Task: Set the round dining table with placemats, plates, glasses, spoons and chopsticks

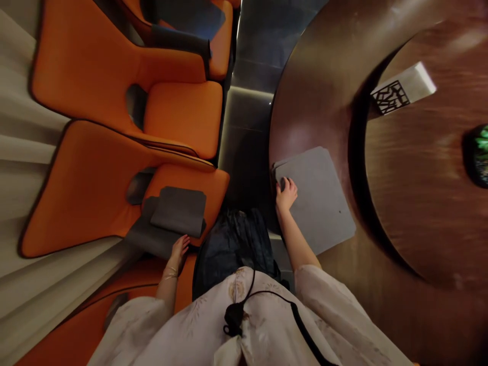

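Observation:
My right hand (287,193) is at the left edge of a stack of flat grey mats (320,208) on the table. Its fingers are curled around something small and dark, too small to make out. On the orange chair seat lie dark grey mats, with a smaller folded piece (179,211) over a larger sheet (152,236). Beside the larger sheet's near edge is my left hand (180,249), its fingers stretched out; whether it touches the sheet is hard to tell.
A round wooden table (305,101) carries a raised turntable (415,178) with a white box (412,86) and a potted plant (481,152). Orange chairs (183,114) line the left, before a pale curtain (23,188). Dark floor tiles (247,122) run between.

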`<state>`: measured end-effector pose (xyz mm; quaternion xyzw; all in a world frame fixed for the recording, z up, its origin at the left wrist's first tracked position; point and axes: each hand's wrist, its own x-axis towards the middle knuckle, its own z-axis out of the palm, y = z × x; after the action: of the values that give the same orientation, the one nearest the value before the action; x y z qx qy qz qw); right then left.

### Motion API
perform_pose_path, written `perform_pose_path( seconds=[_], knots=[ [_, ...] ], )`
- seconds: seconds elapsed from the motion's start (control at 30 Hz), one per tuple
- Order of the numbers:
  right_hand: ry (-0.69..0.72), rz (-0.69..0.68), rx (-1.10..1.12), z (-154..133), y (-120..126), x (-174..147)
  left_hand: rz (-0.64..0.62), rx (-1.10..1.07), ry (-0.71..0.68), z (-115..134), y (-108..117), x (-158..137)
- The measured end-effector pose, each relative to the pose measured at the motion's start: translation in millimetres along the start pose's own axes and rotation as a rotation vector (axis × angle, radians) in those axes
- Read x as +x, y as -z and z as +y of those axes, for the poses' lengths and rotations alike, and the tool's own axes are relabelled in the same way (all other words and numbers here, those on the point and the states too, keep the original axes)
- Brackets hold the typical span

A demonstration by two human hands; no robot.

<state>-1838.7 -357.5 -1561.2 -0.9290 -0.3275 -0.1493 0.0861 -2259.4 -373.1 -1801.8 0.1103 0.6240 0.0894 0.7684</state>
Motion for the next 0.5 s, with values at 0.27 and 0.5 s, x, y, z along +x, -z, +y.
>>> perform_pose_path(
  seconds=[0.27,0.5],
  knots=[
    [-0.157,0.070,-0.132,-21.5,-6.7,12.5,0.562,0.119,-0.009,-9.7,30.4,22.1],
    [0.275,-0.168,0.141,-57.9,-26.5,-33.0,0.603,-0.200,0.196,-35.2,52.2,47.8]
  ],
)
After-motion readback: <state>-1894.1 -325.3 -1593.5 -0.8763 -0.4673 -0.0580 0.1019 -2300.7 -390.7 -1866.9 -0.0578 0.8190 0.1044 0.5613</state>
